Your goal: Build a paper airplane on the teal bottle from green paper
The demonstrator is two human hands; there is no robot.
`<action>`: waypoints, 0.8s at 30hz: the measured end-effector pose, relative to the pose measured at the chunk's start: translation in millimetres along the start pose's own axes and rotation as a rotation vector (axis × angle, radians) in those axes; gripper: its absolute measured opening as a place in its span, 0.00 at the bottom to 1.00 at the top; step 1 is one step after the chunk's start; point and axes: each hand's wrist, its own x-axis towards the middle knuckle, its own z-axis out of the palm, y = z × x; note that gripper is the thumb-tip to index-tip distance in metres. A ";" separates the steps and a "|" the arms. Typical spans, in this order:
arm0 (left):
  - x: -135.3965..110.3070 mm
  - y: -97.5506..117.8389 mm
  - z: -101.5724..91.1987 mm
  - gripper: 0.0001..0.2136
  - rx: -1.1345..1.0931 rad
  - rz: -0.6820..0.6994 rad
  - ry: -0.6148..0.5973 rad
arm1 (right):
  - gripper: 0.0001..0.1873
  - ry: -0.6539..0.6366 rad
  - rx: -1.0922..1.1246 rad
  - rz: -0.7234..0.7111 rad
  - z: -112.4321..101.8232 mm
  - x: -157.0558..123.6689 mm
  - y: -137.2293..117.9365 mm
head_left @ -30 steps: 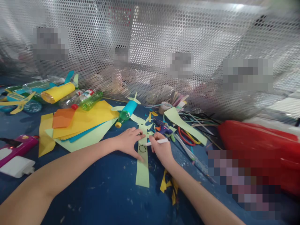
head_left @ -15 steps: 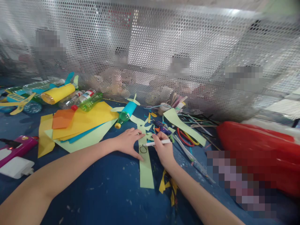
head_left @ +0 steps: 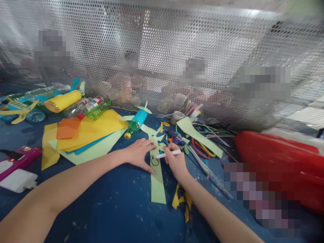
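Observation:
A pale green paper strip (head_left: 157,182) lies on the blue table, with a small black circle (head_left: 154,161) drawn on it. My left hand (head_left: 139,152) rests flat on the strip's upper left, fingers spread on either side of the circle. My right hand (head_left: 176,162) is closed on a white marker (head_left: 168,154), whose tip points left just above the circle. A green bottle wrapped in blue paper with pale green wings (head_left: 136,122) lies just beyond my hands.
Yellow, orange and green paper sheets (head_left: 86,133) lie at left, with more bottles (head_left: 86,107) behind. Scissors (head_left: 202,148), paper scraps and sticks lie at right, beside a red bag (head_left: 275,162). A pink device (head_left: 19,160) lies at far left. Perforated metal mesh (head_left: 162,60) walls the back.
The strip has turned slightly, its lower end shifting right. The marker has dropped a little lower, nearer the circle. My left hand has stayed in place.

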 end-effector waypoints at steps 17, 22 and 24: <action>-0.2 -1.8 2.6 0.45 -0.031 0.011 0.035 | 0.16 -0.024 -0.033 -0.024 -0.8 1.6 4.2; -0.1 -2.1 2.7 0.45 -0.027 0.014 0.039 | 0.16 -0.020 -0.035 -0.023 -0.6 2.0 3.2; -0.1 -2.2 3.2 0.45 -0.031 0.015 0.044 | 0.16 -0.034 -0.032 -0.025 -0.6 2.0 3.7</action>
